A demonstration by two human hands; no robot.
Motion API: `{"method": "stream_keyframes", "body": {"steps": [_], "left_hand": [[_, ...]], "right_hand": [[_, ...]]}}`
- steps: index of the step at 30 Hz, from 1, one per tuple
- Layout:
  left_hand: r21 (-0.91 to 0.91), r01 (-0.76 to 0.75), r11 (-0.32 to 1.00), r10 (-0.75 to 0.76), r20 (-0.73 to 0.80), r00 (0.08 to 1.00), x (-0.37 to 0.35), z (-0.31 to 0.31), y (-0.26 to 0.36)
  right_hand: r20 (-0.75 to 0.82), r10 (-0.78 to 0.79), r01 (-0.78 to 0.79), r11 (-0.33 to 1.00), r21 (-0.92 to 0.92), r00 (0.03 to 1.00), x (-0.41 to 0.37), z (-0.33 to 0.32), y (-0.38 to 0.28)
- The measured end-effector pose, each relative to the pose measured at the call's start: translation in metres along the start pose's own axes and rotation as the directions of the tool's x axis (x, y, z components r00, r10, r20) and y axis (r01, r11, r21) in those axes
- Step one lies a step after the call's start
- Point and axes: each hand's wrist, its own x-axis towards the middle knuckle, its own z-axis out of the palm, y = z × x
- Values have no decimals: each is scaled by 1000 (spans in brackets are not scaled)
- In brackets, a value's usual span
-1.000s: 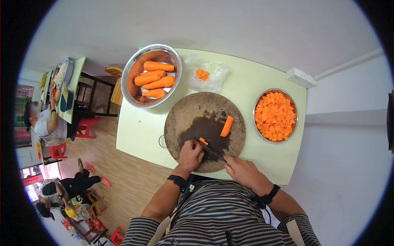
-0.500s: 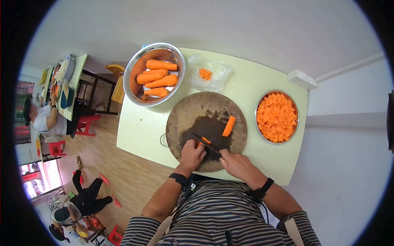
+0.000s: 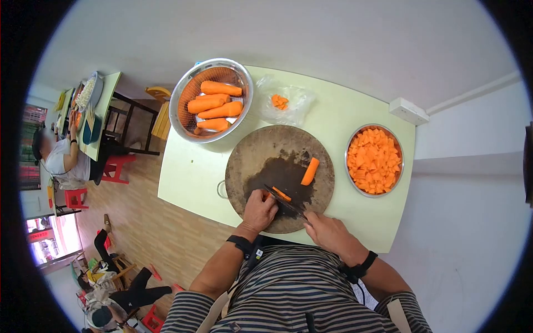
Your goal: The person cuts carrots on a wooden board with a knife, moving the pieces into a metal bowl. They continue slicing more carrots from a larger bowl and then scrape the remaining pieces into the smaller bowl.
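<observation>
My left hand [image 3: 260, 212] is closed, with fingertips curled on a carrot piece mostly hidden under them, at the front of the round wooden chopping board [image 3: 250, 150]. Gripped in my right hand [image 3: 328, 232] is a knife [image 3: 287, 203] with a dark blade, angled across the board right beside my left fingertips. Against the far side of the blade lies a cut carrot strip [image 3: 281, 193]. A thicker carrot length [image 3: 310, 171] rests on the board farther back, apart from both hands.
A metal basin [image 3: 176, 125] of whole carrots stands back left. A plastic bag [image 3: 300, 108] with orange scraps lies behind the board, and a bowl [image 3: 402, 172] of diced carrot is at right. Other people sit at left near red stools [image 3: 117, 168].
My right hand and the knife have shifted slightly right and toward me. More of the carrot strip shows beyond the blade. In the background at lower left, people have moved.
</observation>
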Motion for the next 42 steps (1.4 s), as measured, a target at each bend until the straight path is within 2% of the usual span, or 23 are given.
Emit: {"method": "stream_keyframes", "body": {"steps": [2,14,17,21,23,25,28,33,35,42], "left_hand": [[-14,5,1000,-5,-13,1000,2,-1,2],[-4,11,1000,-11,-31,999,2,2,2],[29,11,1000,-11,1,1000,-2,4,-2],[59,10,998,-10,14,1000,-4,7,-4],[16,9,1000,-8,-31,999,-2,6,0],[-7,-1,1000,0,-64,998,-3,2,4],[-37,-3,999,0,-76,997,-6,0,4],[-42,13,999,-15,-54,998,-7,2,2],[-71,76,995,-78,-15,997,-6,3,6],[-109,98,989,-104,-58,993,-7,6,8]], "right_hand": [[52,55,-55,998,-8,997,-2,-2,-2],[26,4,-4,1000,-12,1000,11,3,-5],[80,34,-29,998,-60,996,29,6,-7],[14,1,0,999,-38,1000,38,7,-3],[0,-2,2,1000,-26,1000,38,6,0],[-121,2,3,999,42,993,35,7,4],[-133,-55,58,998,16,990,24,7,5],[-88,-66,65,998,-14,994,3,11,1],[-48,-49,47,998,-31,998,0,9,0],[-10,-34,34,998,-55,999,-3,4,1]]}}
